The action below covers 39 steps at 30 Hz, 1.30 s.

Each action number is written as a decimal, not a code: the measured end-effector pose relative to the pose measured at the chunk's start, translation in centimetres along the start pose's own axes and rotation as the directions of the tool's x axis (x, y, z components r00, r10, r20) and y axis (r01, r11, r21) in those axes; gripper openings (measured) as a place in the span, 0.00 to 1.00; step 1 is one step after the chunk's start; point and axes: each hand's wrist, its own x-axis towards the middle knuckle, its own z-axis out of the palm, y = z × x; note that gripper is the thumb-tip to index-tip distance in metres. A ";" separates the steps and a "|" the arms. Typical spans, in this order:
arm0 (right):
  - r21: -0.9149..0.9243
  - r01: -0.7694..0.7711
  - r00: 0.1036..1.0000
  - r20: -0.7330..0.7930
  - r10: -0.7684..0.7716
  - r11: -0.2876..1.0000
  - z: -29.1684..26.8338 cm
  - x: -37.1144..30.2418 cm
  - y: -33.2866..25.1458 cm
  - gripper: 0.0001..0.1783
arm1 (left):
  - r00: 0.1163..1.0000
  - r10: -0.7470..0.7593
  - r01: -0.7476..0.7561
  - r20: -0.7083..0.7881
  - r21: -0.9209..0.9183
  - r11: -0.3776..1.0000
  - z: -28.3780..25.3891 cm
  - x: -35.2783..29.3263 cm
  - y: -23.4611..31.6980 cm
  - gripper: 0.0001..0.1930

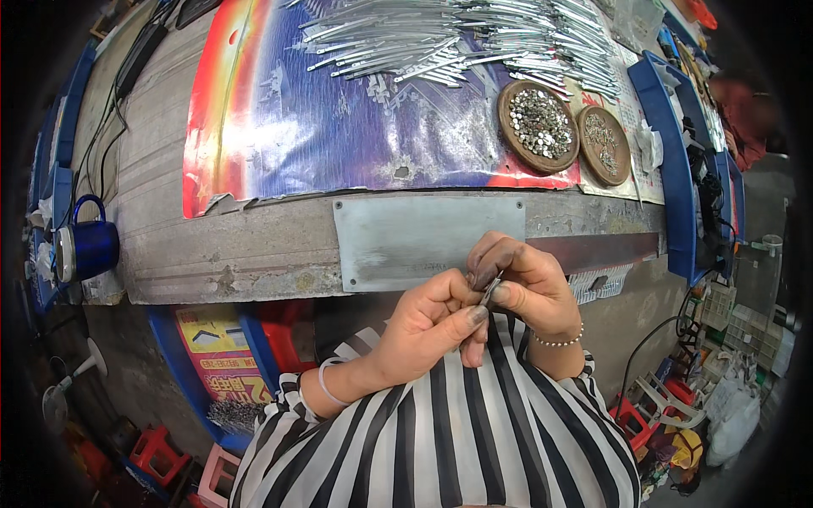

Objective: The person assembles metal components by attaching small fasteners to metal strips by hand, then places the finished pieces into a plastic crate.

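My left hand [432,326] and my right hand [535,288] meet just past the front edge of the workbench, above my striped top. Pinched between the fingers of both is a small, thin metal piece [490,290]. Most of it is covered by fingertips, so its exact kind does not show. Behind my hands a grey metal plate [406,241] is fixed to the bench edge with screws. Farther back lies a big pile of slim silver metal strips [381,42]. A round brown dish [508,131] holds small shiny discs, and a second brown dish [586,140] holds tiny metal parts.
A glossy colourful sheet [322,152] covers much of the bench [161,169]. Blue bins [673,161] stand along the right side. At the left edge is a blue mug [95,248], with black cables [118,110] behind it. Red stools [158,453] are on the floor.
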 end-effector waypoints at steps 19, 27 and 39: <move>-0.894 -0.178 0.843 -0.354 -0.404 0.411 -4.9 0.4 -3.0 0.11 | 0.986 -0.004 0.013 -0.164 0.053 0.999 0.0 0.4 1.1 0.11; -0.983 -0.181 0.934 -0.173 -0.313 0.002 -7.8 2.4 -2.7 0.13 | 0.984 0.032 -0.014 -0.173 0.105 0.994 0.2 0.2 1.2 0.10; -0.982 -0.130 0.958 -0.160 -0.236 0.135 -9.3 2.8 -3.6 0.11 | 0.976 0.035 -0.015 -0.217 0.096 0.995 0.0 1.1 1.5 0.08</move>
